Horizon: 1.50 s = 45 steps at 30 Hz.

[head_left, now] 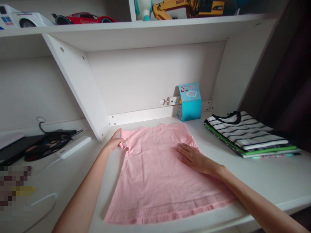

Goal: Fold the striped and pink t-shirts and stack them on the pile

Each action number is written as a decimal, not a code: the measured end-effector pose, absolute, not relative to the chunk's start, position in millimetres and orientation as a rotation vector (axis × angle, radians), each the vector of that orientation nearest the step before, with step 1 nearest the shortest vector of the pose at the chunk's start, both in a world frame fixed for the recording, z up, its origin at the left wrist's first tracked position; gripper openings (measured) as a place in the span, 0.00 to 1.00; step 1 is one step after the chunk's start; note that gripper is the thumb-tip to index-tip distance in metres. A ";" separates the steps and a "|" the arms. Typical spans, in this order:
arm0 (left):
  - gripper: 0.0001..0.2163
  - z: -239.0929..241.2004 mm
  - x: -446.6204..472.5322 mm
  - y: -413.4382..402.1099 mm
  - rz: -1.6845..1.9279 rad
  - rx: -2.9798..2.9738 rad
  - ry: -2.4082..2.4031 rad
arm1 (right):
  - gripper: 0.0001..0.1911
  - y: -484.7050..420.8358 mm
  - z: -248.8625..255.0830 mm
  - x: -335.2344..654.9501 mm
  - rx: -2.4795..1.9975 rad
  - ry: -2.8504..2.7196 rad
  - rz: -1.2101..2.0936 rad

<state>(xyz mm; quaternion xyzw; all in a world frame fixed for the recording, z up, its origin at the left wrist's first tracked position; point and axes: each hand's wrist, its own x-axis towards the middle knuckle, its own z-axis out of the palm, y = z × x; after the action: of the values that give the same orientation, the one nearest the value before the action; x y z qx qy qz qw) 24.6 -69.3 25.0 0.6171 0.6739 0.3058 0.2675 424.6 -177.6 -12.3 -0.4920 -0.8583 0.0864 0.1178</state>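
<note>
A plain pale pink top (155,174) lies spread nearly flat between and below the two hands, widening toward a slightly rippled hem on the near side of both. Its far left corner is bunched up beside the left hand's (114,142) fingers; faint creases cross the cloth left of the right hand (191,157), which rests flat on it
</note>
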 end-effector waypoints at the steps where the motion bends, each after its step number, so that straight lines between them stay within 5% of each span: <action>1: 0.33 29.1 25.8 -72.6 0.860 1.614 1.676 | 0.29 -177.3 -12.9 424.9 -1.436 -2.508 0.253; 9: 0.30 40.3 38.9 -78.5 0.880 1.491 1.196 | 0.29 -176.7 -16.1 425.0 -1.415 -2.507 0.222; 13: 0.22 43.0 9.7 -70.3 0.943 1.843 1.728 | 0.29 -177.2 -13.7 424.8 -1.428 -2.498 0.218; 19: 0.25 45.4 15.0 -68.5 0.963 2.049 2.334 | 0.29 -180.1 -11.3 422.3 -1.424 -2.505 0.217; 27: 0.24 -2.9 105.9 -78.5 0.235 2.447 1.899 | 0.22 -151.4 12.6 445.4 -1.408 -2.338 0.356; 34: 0.27 -9.3 98.2 -77.3 0.156 2.446 1.948 | 0.12 -66.1 27.2 487.3 -1.983 -1.939 0.382; 45: 0.25 -11.7 98.6 -78.3 0.167 2.468 1.948 | 0.11 -96.5 49.5 380.3 -1.206 -2.435 0.613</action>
<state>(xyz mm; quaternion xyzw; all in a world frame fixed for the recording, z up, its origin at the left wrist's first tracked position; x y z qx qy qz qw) 98.6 -78.3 -11.7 0.7838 0.6187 0.0531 -0.0037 380.3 -96.5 49.5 -0.4259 -0.8604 0.2167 0.1770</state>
